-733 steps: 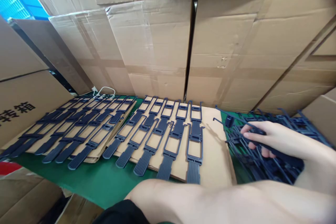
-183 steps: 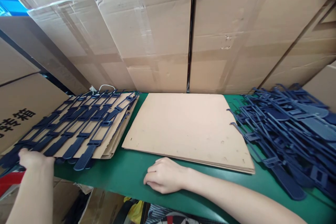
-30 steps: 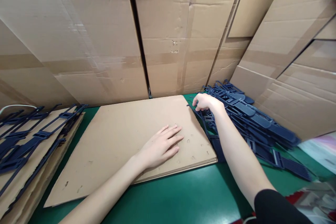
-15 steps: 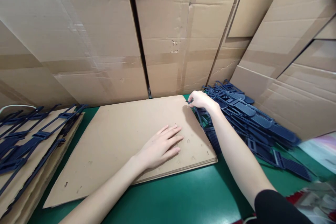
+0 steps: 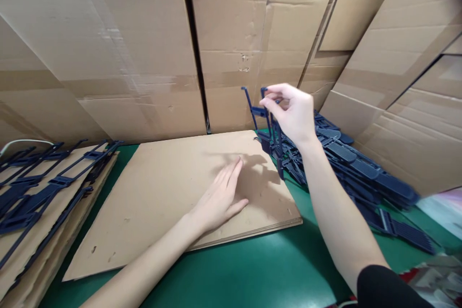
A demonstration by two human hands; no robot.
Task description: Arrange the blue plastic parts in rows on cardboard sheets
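My right hand (image 5: 294, 113) is raised above the far right corner of a stack of flat cardboard sheets (image 5: 159, 197). Its thumb and fingers pinch the top end of a dark blue plastic frame (image 5: 266, 143) with thin bars and hooked ends, which hangs tilted below the hand. Part of the frame is hidden behind the fingers. My left hand (image 5: 218, 197) is over the right half of the top sheet, fingers stretched out and thumb apart, holding nothing. Beyond my right forearm lies a heap of similar dark blue plastic parts (image 5: 364, 166).
At the left, more dark blue frames (image 5: 59, 182) lie on another cardboard stack (image 5: 77, 219). Tall cardboard boxes (image 5: 144, 57) wall off the back and right side. The table top is green (image 5: 249, 269). Clear plastic bags (image 5: 438, 281) sit at the lower right.
My right hand has risen from the edge of the heap, lifting a dark blue frame with it. My left hand has stayed over the sheet, its fingers drawn closer together.
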